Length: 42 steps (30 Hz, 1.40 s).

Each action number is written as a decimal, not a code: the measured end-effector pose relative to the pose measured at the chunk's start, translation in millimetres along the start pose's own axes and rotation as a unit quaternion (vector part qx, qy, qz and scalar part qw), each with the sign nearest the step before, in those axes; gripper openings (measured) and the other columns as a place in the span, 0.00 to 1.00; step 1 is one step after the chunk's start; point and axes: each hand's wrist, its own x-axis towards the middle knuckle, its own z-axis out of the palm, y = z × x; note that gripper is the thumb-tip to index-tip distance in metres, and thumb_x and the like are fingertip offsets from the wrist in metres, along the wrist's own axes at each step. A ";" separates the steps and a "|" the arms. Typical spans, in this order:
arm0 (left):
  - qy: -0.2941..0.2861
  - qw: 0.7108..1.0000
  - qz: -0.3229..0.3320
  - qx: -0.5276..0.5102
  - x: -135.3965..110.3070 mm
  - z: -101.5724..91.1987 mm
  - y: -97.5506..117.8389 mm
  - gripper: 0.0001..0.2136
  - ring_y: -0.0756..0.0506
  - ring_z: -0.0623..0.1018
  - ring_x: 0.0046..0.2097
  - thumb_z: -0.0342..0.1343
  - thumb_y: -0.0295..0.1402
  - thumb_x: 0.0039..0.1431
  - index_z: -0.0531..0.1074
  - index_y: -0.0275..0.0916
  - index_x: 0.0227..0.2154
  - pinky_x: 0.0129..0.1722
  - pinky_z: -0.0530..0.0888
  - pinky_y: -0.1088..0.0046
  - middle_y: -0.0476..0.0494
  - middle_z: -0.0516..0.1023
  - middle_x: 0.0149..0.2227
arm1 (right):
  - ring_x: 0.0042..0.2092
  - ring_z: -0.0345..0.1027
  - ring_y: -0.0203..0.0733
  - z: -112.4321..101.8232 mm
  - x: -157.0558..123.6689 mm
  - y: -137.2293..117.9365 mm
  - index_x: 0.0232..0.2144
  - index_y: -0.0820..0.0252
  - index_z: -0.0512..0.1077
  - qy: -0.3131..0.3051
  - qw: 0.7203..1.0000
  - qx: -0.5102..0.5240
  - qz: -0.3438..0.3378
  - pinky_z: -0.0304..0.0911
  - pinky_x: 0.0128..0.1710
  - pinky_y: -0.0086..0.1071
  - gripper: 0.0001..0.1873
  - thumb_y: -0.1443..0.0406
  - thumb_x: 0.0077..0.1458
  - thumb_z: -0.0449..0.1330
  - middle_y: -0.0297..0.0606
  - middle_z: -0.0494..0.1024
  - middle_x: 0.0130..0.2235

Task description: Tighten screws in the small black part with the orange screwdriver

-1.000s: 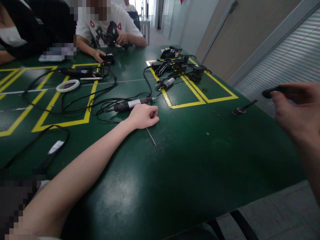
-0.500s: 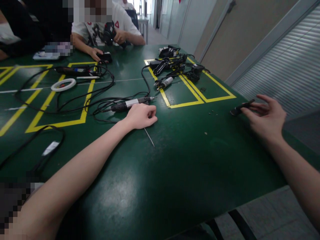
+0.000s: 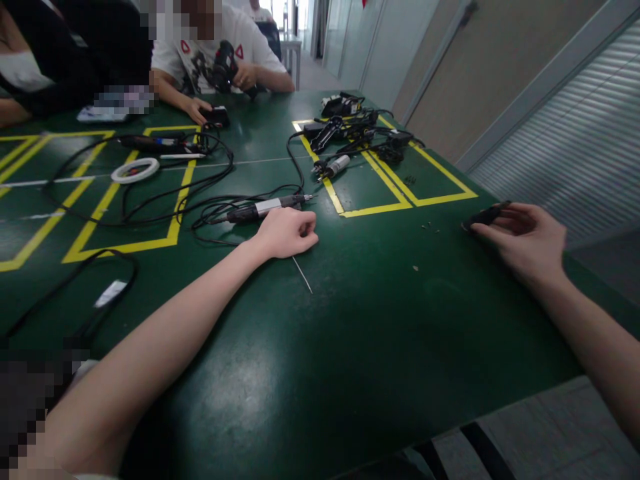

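Observation:
My left hand [image 3: 287,233] rests on the green table with its fingers curled in. From under it a thin metal rod [image 3: 303,275] points toward me; whether the fingers hold it is hidden. Just behind the knuckles lies a grey and black electric screwdriver [image 3: 263,208] with a black cord. At the right edge of the table my right hand [image 3: 533,237] has thumb and fingers closed around a small black object [image 3: 484,218], whose kind I cannot make out.
Small screws [image 3: 429,227] and a pale bit [image 3: 415,268] lie between my hands. Black cables and tools [image 3: 345,130] crowd the yellow-taped areas, with a silver cylindrical tool [image 3: 337,166]. A white ring [image 3: 135,171] lies left. Across the table, a person [image 3: 220,60] holds a black power tool.
The view has shifted slightly. My right hand's fingers have come down and closed further over the black object. My left hand keeps its curled pose beside the screwdriver.

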 end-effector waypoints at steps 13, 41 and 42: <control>0.008 1.000 0.007 -0.001 -1.1 1.7 -1.6 0.05 0.47 0.73 0.27 0.57 0.32 0.55 0.74 0.40 0.25 0.31 0.60 0.71 0.51 0.76 0.22 | 0.33 0.74 0.47 -6.7 -14.8 1.3 0.35 0.54 0.77 -0.094 0.915 -0.234 -0.314 0.75 0.35 0.44 0.12 0.53 0.57 0.64 0.40 0.79 0.35; 0.009 1.000 0.011 -0.008 -0.1 2.3 -0.4 0.07 0.48 0.70 0.26 0.56 0.34 0.56 0.73 0.40 0.25 0.31 0.58 0.70 0.51 0.74 0.21 | 0.28 0.70 0.46 21.1 -22.9 -22.1 0.29 0.58 0.81 -0.213 0.932 -0.245 -0.163 0.69 0.30 0.40 0.16 0.52 0.51 0.62 0.43 0.81 0.30; 0.011 1.000 0.013 -0.009 -0.3 2.4 -0.6 0.07 0.48 0.70 0.26 0.55 0.34 0.56 0.73 0.40 0.25 0.31 0.59 0.70 0.51 0.74 0.21 | 0.27 0.71 0.46 20.1 -22.9 -22.2 0.29 0.58 0.81 -0.210 0.933 -0.244 -0.158 0.69 0.30 0.40 0.16 0.52 0.50 0.63 0.42 0.81 0.29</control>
